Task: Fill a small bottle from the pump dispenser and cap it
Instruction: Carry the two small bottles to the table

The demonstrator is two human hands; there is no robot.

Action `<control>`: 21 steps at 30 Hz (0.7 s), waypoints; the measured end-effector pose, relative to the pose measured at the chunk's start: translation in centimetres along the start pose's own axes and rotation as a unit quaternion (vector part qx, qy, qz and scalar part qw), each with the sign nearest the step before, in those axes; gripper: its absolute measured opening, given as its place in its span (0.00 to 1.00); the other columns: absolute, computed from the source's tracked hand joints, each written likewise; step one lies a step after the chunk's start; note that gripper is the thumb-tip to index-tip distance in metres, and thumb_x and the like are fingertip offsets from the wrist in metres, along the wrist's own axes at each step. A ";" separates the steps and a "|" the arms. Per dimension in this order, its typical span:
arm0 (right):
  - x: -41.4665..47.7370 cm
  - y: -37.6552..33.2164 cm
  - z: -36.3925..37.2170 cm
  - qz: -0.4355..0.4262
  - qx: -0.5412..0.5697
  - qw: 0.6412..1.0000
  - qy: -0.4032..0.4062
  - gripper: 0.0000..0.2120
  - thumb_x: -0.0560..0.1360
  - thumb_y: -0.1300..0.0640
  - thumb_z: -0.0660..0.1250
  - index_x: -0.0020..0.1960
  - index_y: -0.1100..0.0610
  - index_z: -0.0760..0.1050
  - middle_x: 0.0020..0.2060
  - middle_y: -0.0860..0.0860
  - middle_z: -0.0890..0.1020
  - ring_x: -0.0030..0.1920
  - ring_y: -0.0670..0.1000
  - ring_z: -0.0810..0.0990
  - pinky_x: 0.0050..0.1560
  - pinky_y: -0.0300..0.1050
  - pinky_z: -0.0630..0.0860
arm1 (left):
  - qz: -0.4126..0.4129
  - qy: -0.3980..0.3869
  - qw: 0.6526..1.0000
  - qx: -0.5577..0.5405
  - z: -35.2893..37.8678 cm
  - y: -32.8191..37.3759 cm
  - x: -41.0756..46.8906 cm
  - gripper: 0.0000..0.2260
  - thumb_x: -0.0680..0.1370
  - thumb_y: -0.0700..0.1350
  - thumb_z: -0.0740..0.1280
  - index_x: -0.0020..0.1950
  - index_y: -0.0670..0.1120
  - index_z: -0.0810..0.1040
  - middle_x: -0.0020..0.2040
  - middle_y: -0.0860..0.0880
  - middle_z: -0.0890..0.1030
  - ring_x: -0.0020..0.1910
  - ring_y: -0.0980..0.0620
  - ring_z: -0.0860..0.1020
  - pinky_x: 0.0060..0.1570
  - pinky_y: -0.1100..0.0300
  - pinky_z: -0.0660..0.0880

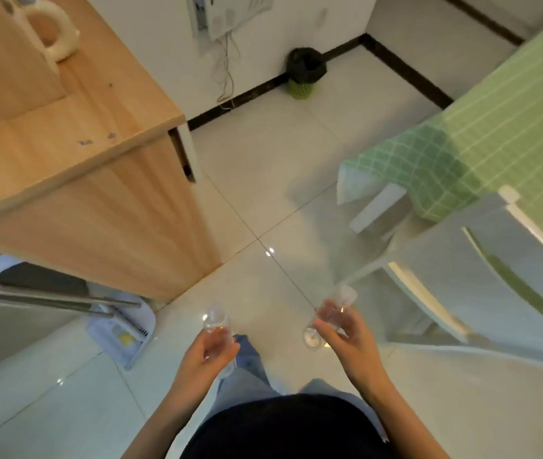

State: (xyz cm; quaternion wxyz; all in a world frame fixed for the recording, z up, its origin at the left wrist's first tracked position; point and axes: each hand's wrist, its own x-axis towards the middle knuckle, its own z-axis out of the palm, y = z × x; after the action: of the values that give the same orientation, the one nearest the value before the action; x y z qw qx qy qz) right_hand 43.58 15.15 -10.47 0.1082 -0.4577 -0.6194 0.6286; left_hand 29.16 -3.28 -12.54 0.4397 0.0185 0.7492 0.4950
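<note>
Above the tiled floor [263,180], head view: both forearms reach forward, hands well apart. Left hand [208,357] has its fingers curled round a small clear bottle [216,324], one end pointing away from the body. Right hand [351,339] grips a second clear bottle [328,318], tilted, far end up and to the right. Both are too blurred to read any label. Wooden desk [64,127] stands at left.
</note>
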 end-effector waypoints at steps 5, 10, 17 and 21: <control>-4.9 3.9 -6.4 0.017 0.066 0.993 0.099 0.14 0.75 0.59 0.69 0.60 0.55 0.75 0.53 0.50 0.82 0.55 0.46 0.80 0.45 0.27 0.75 | 0.029 -0.092 0.993 0.076 6.3 0.2 -0.8 0.10 0.75 0.39 0.69 0.54 0.48 0.76 0.49 0.52 0.80 0.50 0.56 0.78 0.44 0.68 0.71; -11.1 8.7 -13.6 0.025 0.126 0.973 0.192 0.12 0.74 0.60 0.70 0.56 0.50 0.75 0.52 0.49 0.82 0.54 0.45 0.80 0.44 0.28 0.76 | 0.050 -0.166 0.974 0.147 15.3 -0.7 -3.8 0.10 0.75 0.37 0.68 0.55 0.45 0.75 0.46 0.54 0.79 0.47 0.55 0.76 0.42 0.73 0.71; -20.7 15.5 -23.0 0.055 0.156 0.934 0.316 0.12 0.75 0.59 0.69 0.55 0.47 0.73 0.51 0.47 0.81 0.53 0.43 0.79 0.44 0.27 0.75 | 0.039 -0.240 0.938 0.246 27.4 -2.9 -9.0 0.13 0.73 0.33 0.70 0.58 0.36 0.76 0.53 0.40 0.80 0.44 0.54 0.80 0.44 0.66 0.76; -24.9 18.2 -26.4 0.077 0.179 0.904 0.381 0.14 0.75 0.58 0.68 0.59 0.52 0.73 0.51 0.47 0.80 0.53 0.44 0.78 0.42 0.25 0.75 | 0.055 -0.306 0.905 0.290 32.9 -3.5 -12.3 0.12 0.75 0.32 0.67 0.58 0.35 0.74 0.52 0.40 0.79 0.48 0.48 0.77 0.40 0.71 0.73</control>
State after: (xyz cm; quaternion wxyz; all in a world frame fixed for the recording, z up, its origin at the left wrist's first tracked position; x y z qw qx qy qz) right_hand 84.01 11.81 -10.52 0.3673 -0.6816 -0.3710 0.5127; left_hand 60.39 13.13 -11.38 0.5949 0.3367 0.6859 0.2494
